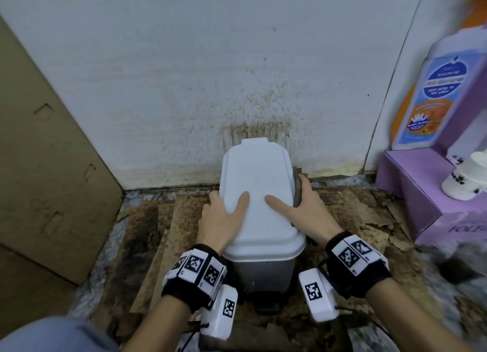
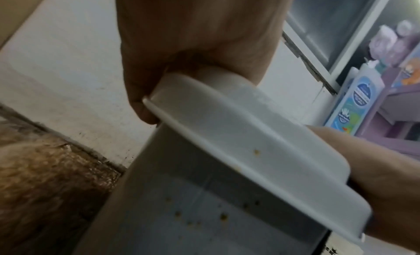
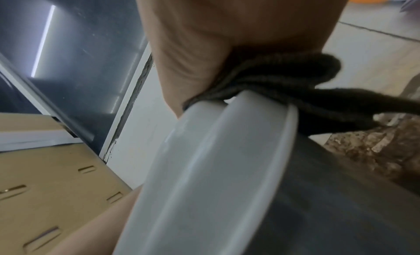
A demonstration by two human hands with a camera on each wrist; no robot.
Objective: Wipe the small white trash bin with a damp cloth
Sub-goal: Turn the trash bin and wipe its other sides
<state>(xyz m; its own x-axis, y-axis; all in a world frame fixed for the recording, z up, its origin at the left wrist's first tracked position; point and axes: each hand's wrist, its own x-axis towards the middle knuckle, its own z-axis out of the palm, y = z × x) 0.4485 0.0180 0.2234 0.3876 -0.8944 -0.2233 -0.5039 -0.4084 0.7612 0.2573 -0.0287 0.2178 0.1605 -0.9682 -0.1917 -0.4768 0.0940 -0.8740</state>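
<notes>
The small white trash bin (image 1: 258,177) stands on the floor against the wall, lid closed. My left hand (image 1: 224,214) grips the lid's left edge, thumb on top and fingers curled under the rim (image 2: 250,142). My right hand (image 1: 303,206) grips the right edge with its thumb on the lid. Under its fingers is a dark cloth (image 1: 297,191), pressed to the bin's right side. In the right wrist view the bunched cloth (image 3: 295,90) wraps over the lid rim (image 3: 216,169). Small brown specks dot the bin's body (image 2: 204,215).
A cardboard box (image 1: 47,167) leans at the left. The white wall (image 1: 237,88) behind the bin is stained brown. At the right are a purple box (image 1: 411,193), a wash bottle (image 1: 434,96) and a white cup (image 1: 466,177). Dirty cardboard (image 1: 163,233) covers the floor.
</notes>
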